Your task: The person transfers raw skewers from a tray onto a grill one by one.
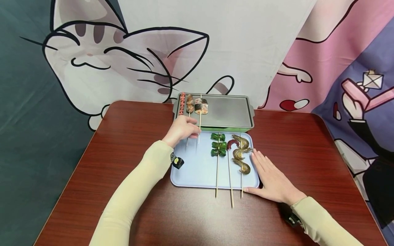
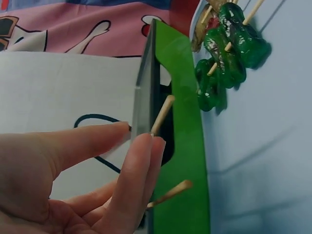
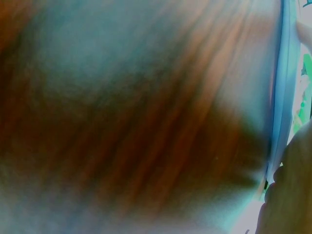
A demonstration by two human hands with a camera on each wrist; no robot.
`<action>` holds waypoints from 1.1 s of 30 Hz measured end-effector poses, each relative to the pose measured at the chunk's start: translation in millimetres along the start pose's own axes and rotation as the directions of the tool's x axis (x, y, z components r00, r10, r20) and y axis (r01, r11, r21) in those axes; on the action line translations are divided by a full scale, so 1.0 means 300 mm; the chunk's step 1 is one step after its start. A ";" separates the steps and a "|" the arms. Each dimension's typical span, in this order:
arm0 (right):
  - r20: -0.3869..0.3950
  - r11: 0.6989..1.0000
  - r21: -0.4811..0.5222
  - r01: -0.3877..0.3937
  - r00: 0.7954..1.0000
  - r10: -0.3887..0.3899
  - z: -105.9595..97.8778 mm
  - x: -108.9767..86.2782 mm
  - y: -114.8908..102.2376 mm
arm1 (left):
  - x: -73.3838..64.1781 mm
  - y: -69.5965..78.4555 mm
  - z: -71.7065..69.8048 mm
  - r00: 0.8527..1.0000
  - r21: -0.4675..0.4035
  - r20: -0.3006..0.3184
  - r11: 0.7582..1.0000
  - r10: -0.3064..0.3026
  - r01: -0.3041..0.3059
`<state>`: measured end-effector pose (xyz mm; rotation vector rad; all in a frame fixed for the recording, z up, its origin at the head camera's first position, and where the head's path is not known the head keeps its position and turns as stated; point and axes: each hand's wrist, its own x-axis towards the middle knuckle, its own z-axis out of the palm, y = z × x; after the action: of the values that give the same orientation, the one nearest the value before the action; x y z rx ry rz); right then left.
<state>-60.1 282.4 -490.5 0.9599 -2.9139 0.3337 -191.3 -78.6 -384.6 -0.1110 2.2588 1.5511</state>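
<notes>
My left hand (image 1: 184,129) is at the front edge of a grey grill pan (image 1: 229,109), with its fingertips beside the stick of a skewer (image 1: 201,106) bearing a pale, dark-skinned chunk. The left wrist view shows a small gap between those fingers (image 2: 100,146) and a bare stick end (image 2: 163,114) just past them. Left of that chunk lie a skewer of brown pieces (image 1: 189,104) and one of red pieces (image 1: 182,102). My right hand (image 1: 275,181) rests flat with its fingertips at the right edge of a light blue tray (image 1: 194,171).
On the tray lie a green pepper skewer (image 1: 218,145), a skewer with a dark red curl (image 1: 232,143) and a shrimp skewer (image 1: 241,153). Their sticks overhang the tray's front edge. The pan's green base (image 2: 187,146) stands directly behind the tray on the brown table (image 1: 123,136).
</notes>
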 end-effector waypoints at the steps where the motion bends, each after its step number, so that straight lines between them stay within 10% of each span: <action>1: 0.000 1.000 0.001 0.000 1.000 0.000 0.000 0.000 0.000 | -0.005 0.004 -0.004 1.000 -0.011 0.000 1.000 0.006 -0.006; 18: 0.006 1.000 0.007 -0.005 1.000 0.005 -0.001 -0.002 -0.002 | -0.182 0.011 0.031 0.970 -0.171 0.139 0.970 0.199 -0.174; 33: 0.027 1.000 0.007 -0.027 0.999 0.026 0.005 -0.001 0.007 | -0.248 -0.191 0.207 0.949 -0.182 0.302 0.983 0.089 -0.034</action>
<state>-60.9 283.9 -492.6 0.9348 -2.9542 0.3361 -89.7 -55.5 -426.8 0.1476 1.8982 1.6674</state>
